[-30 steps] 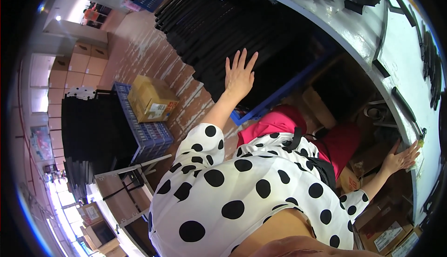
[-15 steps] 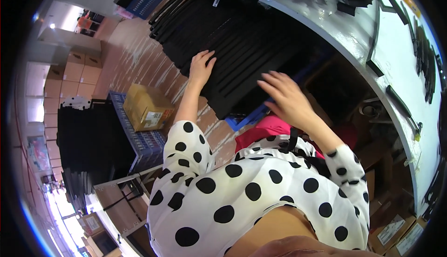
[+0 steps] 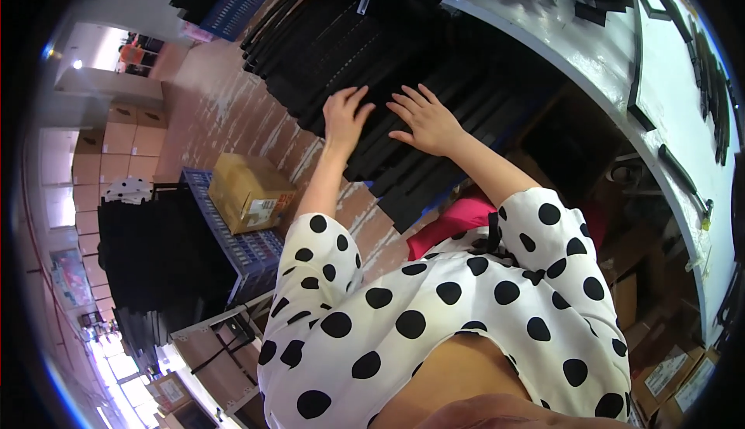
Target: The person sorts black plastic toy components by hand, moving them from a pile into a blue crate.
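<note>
- Since the frame half a second ago, your right hand [image 3: 428, 125] has moved forward and left, ending close beside your left hand [image 3: 345, 122], apart from it.
- Your spotted shirt [image 3: 434, 320] fills the near view; pink cloth [image 3: 450, 219] shows just beyond it.
- Your right hand is spread palm down, fingers extended, with nothing visibly held; whether it touches the strips below, you cannot tell from this view.
- Your left hand is loosely curved, thumb apart from the fingers, over the strips' left side; no hold is visible, and contact cannot be told.
- Black strips [image 3: 299, 68] lie side by side in front of you, under and beyond both hands, their near ends uneven.
- To your right, a black-handled tool [image 3: 681, 173] lies on the white table [image 3: 597, 79].
- To your left, a cardboard box [image 3: 248, 196] sits on a blue crate [image 3: 264, 270].
- Farther off, brown cartons [image 3: 124, 149] stand stacked.
</note>
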Available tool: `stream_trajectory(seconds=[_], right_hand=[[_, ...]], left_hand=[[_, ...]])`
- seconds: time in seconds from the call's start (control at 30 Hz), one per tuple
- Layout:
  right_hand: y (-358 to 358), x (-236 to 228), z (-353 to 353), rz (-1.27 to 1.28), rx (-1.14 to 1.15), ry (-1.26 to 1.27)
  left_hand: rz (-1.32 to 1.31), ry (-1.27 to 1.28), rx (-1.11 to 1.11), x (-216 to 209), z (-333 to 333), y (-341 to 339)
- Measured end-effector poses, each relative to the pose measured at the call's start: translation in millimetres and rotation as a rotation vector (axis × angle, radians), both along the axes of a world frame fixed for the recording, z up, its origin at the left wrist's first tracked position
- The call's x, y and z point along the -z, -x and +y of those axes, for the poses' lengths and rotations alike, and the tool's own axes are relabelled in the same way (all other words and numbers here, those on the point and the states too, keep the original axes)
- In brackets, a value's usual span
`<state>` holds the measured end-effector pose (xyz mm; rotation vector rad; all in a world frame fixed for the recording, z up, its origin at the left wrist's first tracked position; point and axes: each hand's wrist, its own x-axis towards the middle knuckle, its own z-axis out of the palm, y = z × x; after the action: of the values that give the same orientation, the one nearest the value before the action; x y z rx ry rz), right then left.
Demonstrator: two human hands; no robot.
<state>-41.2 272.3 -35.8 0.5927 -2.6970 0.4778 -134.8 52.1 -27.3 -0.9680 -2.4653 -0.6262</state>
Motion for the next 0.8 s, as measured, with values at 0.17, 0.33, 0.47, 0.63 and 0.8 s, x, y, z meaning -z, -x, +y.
stream_trajectory(seconds=[0.17,0.33,0.47,0.63,0.8], right_hand=[[-2.3,-1.8,1.1,0.042,-0.005,0.008],[2.0,-0.9,-3.7,0.050,-0.004,0.015],[0.3,-1.5,2.3,0.032,-0.032,0.045],[0.8,-9.6,-1.6,-0.018,-0.067,0.043],[-5.3,-17.8,-0.6,0.000,0.075,-0.012]], left_hand=[[0.000,0.116,-0.065,-22.7,-11.4,14.6],[-0.080,0.269,0.079,-47.4,-20.7,-9.8],[-0.147,0.359,0.073,-65.7,-36.6,-29.3],[-0.139,0.358,-0.032,-43.4,-45.8,-52.1],[-0.198,0.329,-0.069,-45.3,-61.6,-62.6]])
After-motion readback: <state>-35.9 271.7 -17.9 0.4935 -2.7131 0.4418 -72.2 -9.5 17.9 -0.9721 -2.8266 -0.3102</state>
